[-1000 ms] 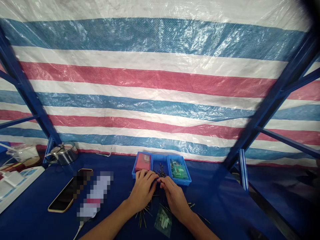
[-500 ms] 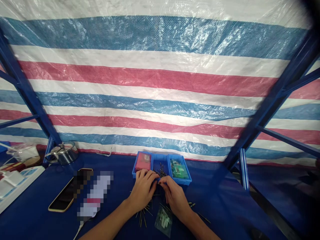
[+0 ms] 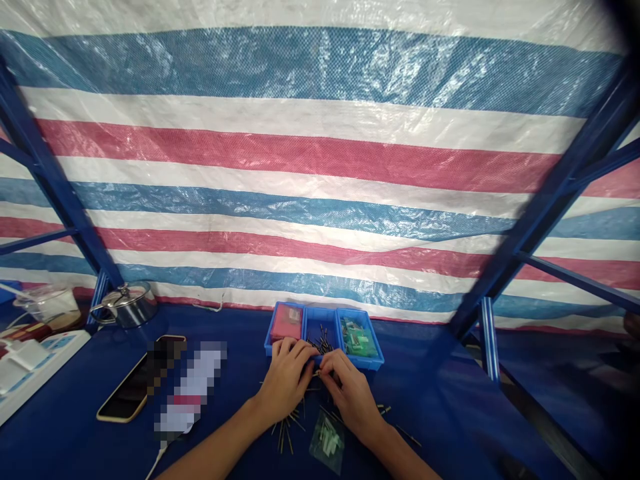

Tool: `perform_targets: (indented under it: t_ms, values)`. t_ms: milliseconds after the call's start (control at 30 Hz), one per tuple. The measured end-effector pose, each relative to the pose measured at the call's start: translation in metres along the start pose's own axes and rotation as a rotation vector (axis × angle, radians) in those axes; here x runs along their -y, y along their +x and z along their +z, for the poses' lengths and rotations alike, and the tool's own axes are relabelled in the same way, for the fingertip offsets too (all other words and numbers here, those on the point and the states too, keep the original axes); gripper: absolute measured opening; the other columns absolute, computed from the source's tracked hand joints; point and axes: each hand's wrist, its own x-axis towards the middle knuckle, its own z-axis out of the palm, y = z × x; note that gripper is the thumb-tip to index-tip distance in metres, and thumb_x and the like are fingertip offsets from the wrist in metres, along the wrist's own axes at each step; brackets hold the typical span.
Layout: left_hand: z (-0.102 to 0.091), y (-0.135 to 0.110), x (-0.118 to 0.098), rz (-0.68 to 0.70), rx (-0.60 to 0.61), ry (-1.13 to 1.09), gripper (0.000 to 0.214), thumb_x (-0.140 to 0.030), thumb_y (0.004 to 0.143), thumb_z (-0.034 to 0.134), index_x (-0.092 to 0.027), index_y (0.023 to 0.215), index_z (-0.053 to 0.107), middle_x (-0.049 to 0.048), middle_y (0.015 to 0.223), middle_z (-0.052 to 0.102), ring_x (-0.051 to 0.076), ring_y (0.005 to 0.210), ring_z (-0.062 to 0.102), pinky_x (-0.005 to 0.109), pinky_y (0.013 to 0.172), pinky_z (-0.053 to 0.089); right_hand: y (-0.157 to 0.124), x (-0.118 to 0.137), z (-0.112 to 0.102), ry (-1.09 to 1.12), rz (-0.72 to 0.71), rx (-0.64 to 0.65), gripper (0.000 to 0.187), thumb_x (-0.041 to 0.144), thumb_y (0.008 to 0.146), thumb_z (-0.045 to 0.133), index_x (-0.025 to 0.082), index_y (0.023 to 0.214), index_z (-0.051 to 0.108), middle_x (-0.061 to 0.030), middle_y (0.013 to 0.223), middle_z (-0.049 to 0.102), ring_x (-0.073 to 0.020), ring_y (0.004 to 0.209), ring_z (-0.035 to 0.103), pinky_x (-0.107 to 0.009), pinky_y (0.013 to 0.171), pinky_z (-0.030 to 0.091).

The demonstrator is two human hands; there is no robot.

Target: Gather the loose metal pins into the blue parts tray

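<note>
My left hand (image 3: pixel 289 377) is closed in front of the blue trays, its fingers curled and thumb bent inward. Facing it, my right hand (image 3: pixel 350 393) pinches with thumb and forefinger. A small thin metal rod (image 3: pixel 317 374) shows in the gap between the fingertips of both hands, partly hidden by them. More thin dark and brass-coloured rods (image 3: pixel 286 433) lie on the table below my left hand. Others (image 3: pixel 325 341) stand bunched in the middle blue tray (image 3: pixel 320 316). Near my right wrist rests a clear plastic bag (image 3: pixel 327 443) with pale pieces inside.
The left blue tray holds a red packet (image 3: pixel 287 323); the right one holds green packets (image 3: pixel 357 338). A phone (image 3: pixel 143 380), a blurred-out item (image 3: pixel 193 387) with a cable, a lidded metal pot (image 3: pixel 131 307) and a power strip (image 3: pixel 45 370) are at left. Blue frame posts (image 3: pixel 540 193) flank the table.
My right fingertips have shifted slightly, and the thin rod between the hands now shows more. My left hand has hardly moved.
</note>
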Motion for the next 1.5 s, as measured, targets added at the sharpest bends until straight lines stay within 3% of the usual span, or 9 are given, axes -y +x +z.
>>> perform_targets:
  t_ms: [400, 767, 1300, 1500]
  values:
    - [-0.0003, -0.0004, 0.0012, 0.005, 0.000, 0.013, 0.023, -0.016, 0.106, 0.052, -0.026, 0.123, 0.064, 0.0043, 0.121, 0.070, 0.026, 0.109, 0.055, 0.044, 0.094, 0.040, 0.0029, 0.0035, -0.0013, -0.013, -0.045, -0.015, 0.016, 0.024, 0.111, 0.047, 0.026, 0.105, 0.061, -0.0044, 0.108, 0.066, -0.0202, 0.101, 0.067, -0.030, 0.089, 0.053]
    - [0.0000, -0.0011, 0.0004, -0.004, 0.010, -0.013, 0.024, -0.014, 0.106, 0.053, -0.026, 0.124, 0.061, 0.0025, 0.122, 0.068, 0.025, 0.111, 0.053, 0.045, 0.096, 0.037, 0.0034, 0.0070, -0.0023, -0.035, -0.087, -0.045, 0.018, 0.024, 0.111, 0.048, 0.027, 0.109, 0.065, -0.0050, 0.108, 0.069, -0.0207, 0.099, 0.070, -0.030, 0.087, 0.057]
    - [0.0007, 0.0001, 0.0013, -0.001, 0.014, 0.011, 0.023, -0.017, 0.107, 0.051, -0.027, 0.125, 0.062, 0.0041, 0.122, 0.069, 0.025, 0.109, 0.055, 0.046, 0.095, 0.039, 0.0037, 0.0043, -0.0034, -0.057, -0.023, -0.096, 0.016, 0.025, 0.111, 0.047, 0.027, 0.110, 0.063, -0.0062, 0.112, 0.069, -0.0221, 0.103, 0.070, -0.032, 0.089, 0.057]
    - [-0.0001, -0.0003, 0.0006, 0.000, 0.012, 0.015, 0.024, -0.017, 0.107, 0.050, -0.027, 0.125, 0.062, 0.0043, 0.122, 0.069, 0.026, 0.109, 0.055, 0.046, 0.095, 0.040, 0.0031, 0.0055, -0.0023, -0.025, 0.041, -0.059, 0.016, 0.027, 0.112, 0.043, 0.026, 0.107, 0.058, -0.0067, 0.115, 0.065, -0.0203, 0.095, 0.069, -0.030, 0.079, 0.057]
